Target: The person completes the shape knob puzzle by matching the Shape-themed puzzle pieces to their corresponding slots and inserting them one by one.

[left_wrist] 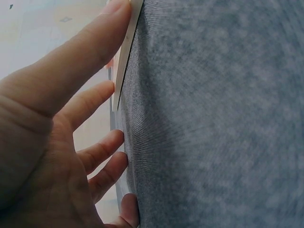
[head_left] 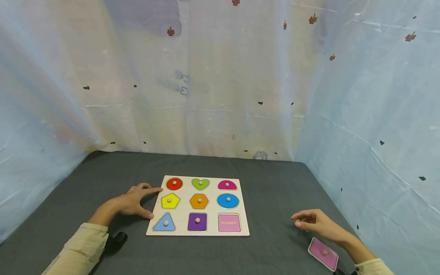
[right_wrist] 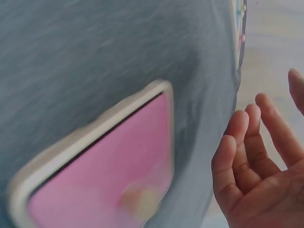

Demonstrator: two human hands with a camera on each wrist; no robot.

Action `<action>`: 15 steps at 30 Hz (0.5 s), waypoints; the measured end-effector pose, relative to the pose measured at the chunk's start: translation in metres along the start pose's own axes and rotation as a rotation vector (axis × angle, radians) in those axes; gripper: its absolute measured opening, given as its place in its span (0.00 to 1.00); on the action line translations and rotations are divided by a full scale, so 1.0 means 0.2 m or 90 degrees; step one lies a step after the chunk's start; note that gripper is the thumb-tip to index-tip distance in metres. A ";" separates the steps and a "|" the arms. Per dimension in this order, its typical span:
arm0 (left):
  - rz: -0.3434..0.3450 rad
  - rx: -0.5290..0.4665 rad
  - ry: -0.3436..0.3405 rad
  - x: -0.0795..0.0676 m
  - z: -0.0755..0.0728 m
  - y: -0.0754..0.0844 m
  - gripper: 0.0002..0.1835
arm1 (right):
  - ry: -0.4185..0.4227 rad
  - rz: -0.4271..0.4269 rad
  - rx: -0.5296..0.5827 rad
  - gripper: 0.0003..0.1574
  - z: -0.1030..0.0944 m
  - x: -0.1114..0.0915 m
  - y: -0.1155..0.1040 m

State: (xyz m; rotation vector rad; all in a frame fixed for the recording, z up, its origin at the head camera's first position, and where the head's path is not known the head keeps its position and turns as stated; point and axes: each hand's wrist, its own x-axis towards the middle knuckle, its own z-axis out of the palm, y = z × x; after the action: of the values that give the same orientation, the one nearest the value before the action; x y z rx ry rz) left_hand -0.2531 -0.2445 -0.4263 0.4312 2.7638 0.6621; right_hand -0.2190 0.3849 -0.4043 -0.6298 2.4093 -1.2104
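Observation:
A wooden peg puzzle board (head_left: 213,214) lies on the dark cloth, holding knobbed shapes in several colours. Its lower right recess (head_left: 229,222) is pink, shows printed lettering and has no knob. My left hand (head_left: 132,201) touches the board's left edge with thumb and index finger spread; the left wrist view shows the thumb (left_wrist: 80,52) against the rim. Over the cloth on the right hovers my right hand (head_left: 317,223), fingers loosely bent and holding nothing. Just below it lies the pink rectangle puzzle piece (head_left: 324,254), knob up, apart from the fingers; the right wrist view shows this piece (right_wrist: 109,161) large.
The dark grey cloth (head_left: 271,194) covers the table. Pale patterned curtains (head_left: 213,76) hang behind the table and along both sides. A black strap end (head_left: 118,238) sticks out beside the left wrist.

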 end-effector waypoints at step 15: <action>-0.008 0.000 0.000 0.01 0.00 -0.01 0.53 | -0.072 -0.079 0.127 0.20 -0.06 -0.24 0.23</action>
State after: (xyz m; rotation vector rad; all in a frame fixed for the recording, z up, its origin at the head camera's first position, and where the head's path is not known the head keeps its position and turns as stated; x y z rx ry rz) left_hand -0.2546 -0.2456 -0.4284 0.4131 2.7637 0.6580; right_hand -0.1949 0.4432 -0.4287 -0.7725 2.1505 -1.4048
